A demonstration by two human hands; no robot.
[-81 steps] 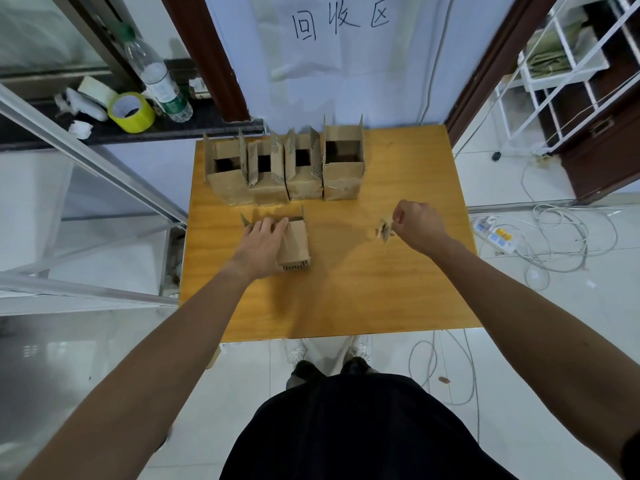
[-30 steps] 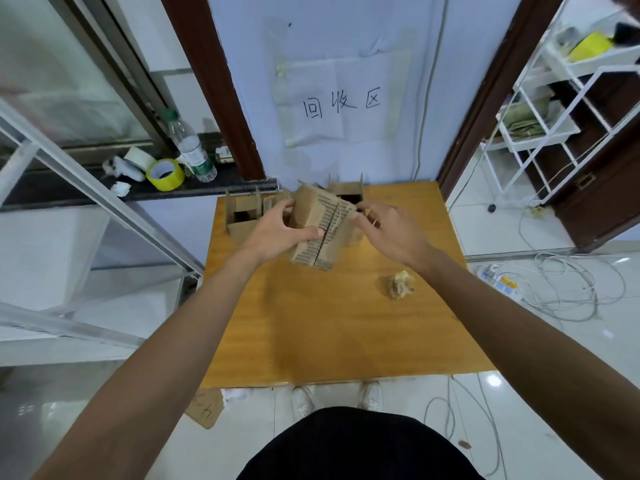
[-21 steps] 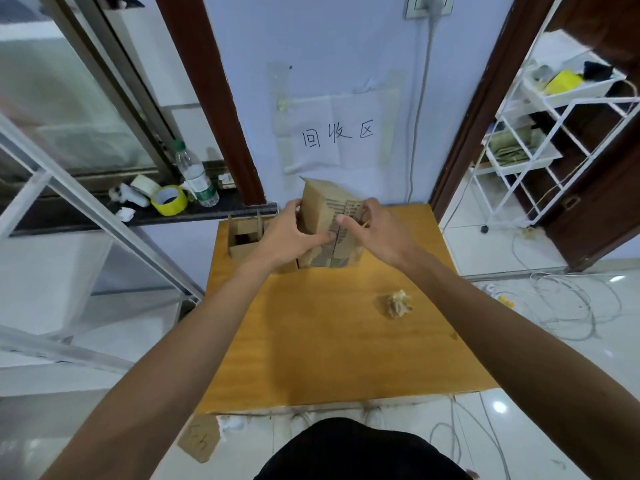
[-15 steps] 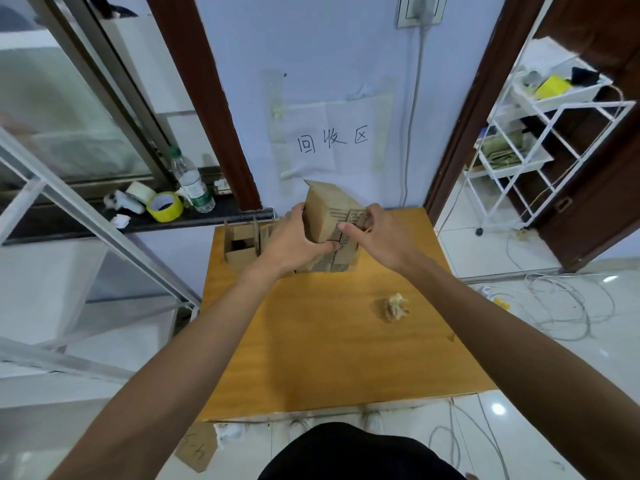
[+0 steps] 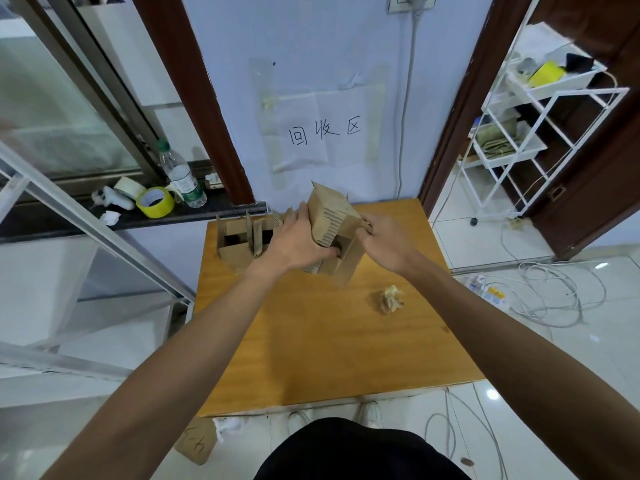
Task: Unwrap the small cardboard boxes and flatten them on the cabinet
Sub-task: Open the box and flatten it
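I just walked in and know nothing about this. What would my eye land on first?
First, the small cardboard box held above the far end of the orange wooden cabinet top, gripped by the left hand and the right hand. Next, the crumpled wad lying alone on the top's right side, and the handwritten paper sign taped to the wall behind.

A pale blue wall (image 5: 311, 46) at 12 o'clock, behind the wooden cabinet (image 5: 329, 341), bears a taped paper sign (image 5: 323, 133) and a socket (image 5: 411, 1). At 10 o'clock a glass window (image 5: 45, 109) sits above a dark ledge (image 5: 62, 221); at 2 o'clock stands a white wire rack (image 5: 561, 85). Glossy white floor tiles (image 5: 588, 375) carry loose cables (image 5: 554, 268) at 3 o'clock.
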